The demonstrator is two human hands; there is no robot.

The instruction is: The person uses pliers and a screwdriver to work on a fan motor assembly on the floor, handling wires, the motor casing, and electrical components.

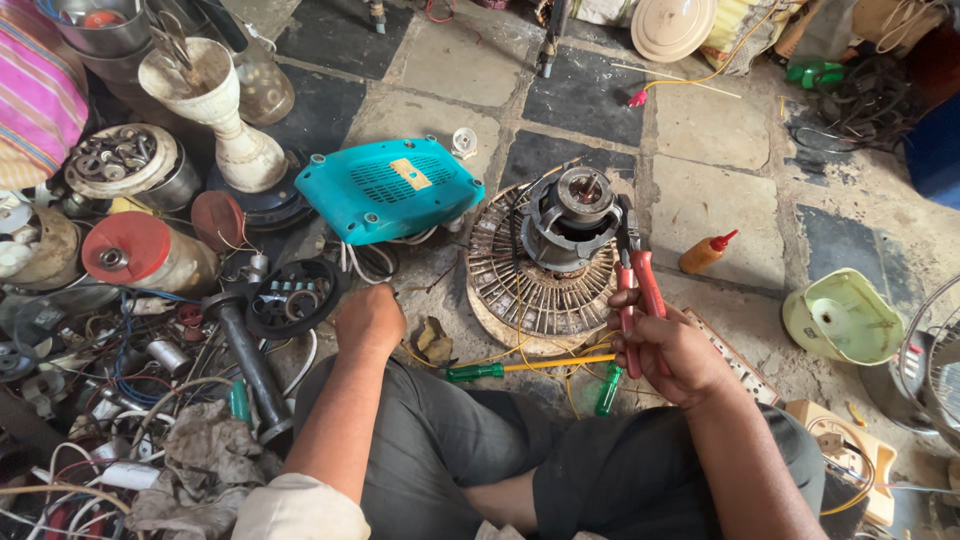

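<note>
My right hand (672,352) grips red-handled pliers (634,275) whose jaws point up at a grey motor (570,215). The motor sits on a round, dirty slotted guard (520,295) on the stone floor. My left hand (368,318) rests as a loose fist on the floor to the left of the guard, holding nothing I can see. A green-handled screwdriver (500,369) with a yellow shaft lies between my hands, and a second green handle (607,392) lies under my right hand. A teal plastic housing (388,187) lies beyond my left hand.
A heap of wires, capacitors and metal parts (110,370) fills the left side. There are a red-topped cylinder (140,252), a white vase-shaped stand (215,105), a black disc holding small parts (292,297), an orange squeeze bottle (705,252), and a pale green cover (843,318) at right.
</note>
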